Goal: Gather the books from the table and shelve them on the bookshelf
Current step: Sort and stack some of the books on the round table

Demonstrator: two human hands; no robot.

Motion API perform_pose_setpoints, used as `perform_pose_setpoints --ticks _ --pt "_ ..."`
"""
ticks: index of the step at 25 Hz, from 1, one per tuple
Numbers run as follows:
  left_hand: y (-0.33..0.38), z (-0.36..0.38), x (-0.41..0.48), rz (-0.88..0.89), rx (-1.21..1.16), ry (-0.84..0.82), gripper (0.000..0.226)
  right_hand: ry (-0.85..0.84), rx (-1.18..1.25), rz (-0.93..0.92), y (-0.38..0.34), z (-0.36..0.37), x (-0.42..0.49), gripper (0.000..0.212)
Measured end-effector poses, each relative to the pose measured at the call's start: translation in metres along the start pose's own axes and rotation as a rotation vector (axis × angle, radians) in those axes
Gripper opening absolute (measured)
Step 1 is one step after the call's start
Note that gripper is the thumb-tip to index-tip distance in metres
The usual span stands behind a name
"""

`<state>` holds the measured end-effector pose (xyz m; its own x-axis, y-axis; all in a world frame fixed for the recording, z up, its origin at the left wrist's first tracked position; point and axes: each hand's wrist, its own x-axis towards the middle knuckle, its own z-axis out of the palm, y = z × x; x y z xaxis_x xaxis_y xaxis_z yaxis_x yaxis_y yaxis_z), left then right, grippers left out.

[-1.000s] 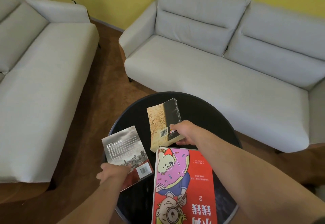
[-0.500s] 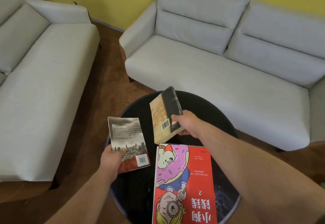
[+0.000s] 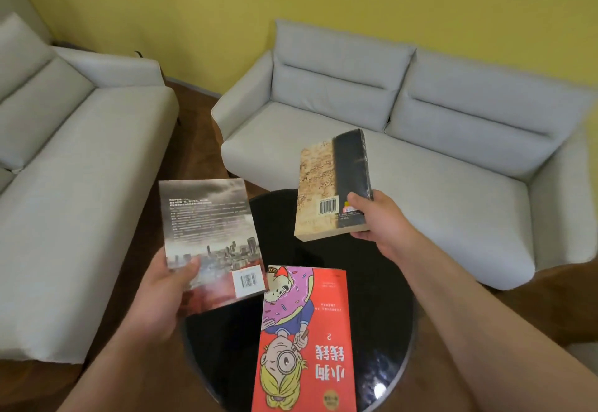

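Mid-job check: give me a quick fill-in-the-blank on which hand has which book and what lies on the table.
The left hand holds the skyline book, whose white label shows a ____.
The right hand holds the map-print book, so books lying on the black table number ____.
The cartoon book on the table has a mostly ____ cover.
Missing words: barcode; one; red.

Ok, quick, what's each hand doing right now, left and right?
Left hand: grips the grey city-cover book at its lower corner.
Right hand: grips the tan map-cover book at its lower end.
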<state>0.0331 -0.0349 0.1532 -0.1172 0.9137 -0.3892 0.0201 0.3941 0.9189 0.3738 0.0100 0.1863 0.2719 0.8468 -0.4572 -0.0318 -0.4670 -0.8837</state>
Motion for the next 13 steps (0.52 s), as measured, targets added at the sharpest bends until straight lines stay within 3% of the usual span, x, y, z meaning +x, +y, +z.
perform_pose_setpoints --ticks 6,8,10,13 --pt "-0.005 0.033 -0.071 -0.18 0.06 -0.269 0.028 0.031 0.018 -0.001 0.022 -0.056 -0.073 0.021" --pt "-0.017 0.048 -0.084 -0.225 0.101 -0.267 0.027 0.016 0.029 0.01 0.035 -0.067 -0.091 0.021" --pt "-0.031 0.066 -0.1 -0.201 0.248 -0.234 0.024 -0.014 0.054 0.023 0.049 -0.077 -0.11 0.02" --pt "-0.046 0.08 -0.111 -0.039 0.655 -0.257 0.015 -0.06 0.02 0.04 0.069 -0.083 -0.132 0.022"
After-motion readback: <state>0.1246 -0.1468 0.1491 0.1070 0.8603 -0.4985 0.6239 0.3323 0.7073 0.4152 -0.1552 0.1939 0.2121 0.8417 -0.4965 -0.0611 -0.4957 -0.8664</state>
